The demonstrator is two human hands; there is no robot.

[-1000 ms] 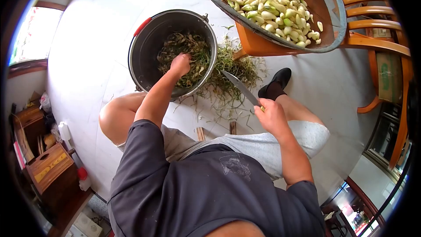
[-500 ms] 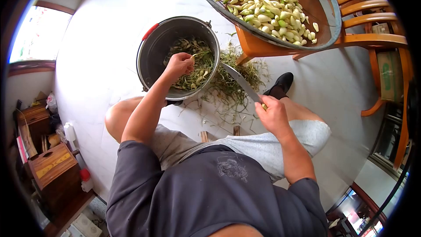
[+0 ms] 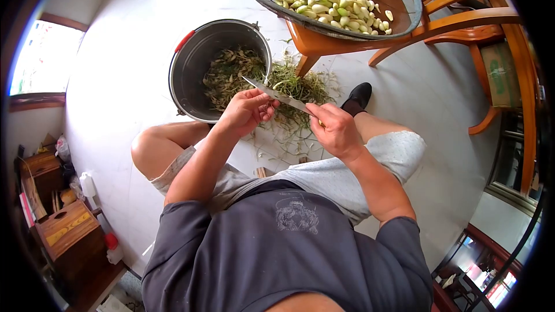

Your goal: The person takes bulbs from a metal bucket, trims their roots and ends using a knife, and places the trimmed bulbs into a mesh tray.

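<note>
My right hand (image 3: pixel 336 130) is wrapped round the handle of a long knife (image 3: pixel 283 97), its blade pointing up and left. My left hand (image 3: pixel 248 112) is closed in a pinch at the blade, near the bucket's lower right rim; what it pinches is mostly hidden behind the blade and fingers. The dark metal bucket (image 3: pixel 186 81) has a red grip on its handle and holds unpeeled bulbs with stalks (image 3: pixel 222 78). Green and dry trimmings (image 3: pixel 298 88) lie on the floor to its right. Peeled whitish bulbs (image 3: pixel 332 0) fill part of a round mesh sieve (image 3: pixel 413 8).
The sieve rests on an orange wooden chair (image 3: pixel 306 43) at the top. Another chair stands at the right with a carton (image 3: pixel 500 75) behind it. A wooden box (image 3: pixel 66 228) is at the lower left. My knees flank the trimmings, and a black shoe (image 3: pixel 359 95) is near them.
My left hand has come out of the bucket, down and right to the knife. The knife in my right hand has moved up and left to meet it. The view has shifted slightly.
</note>
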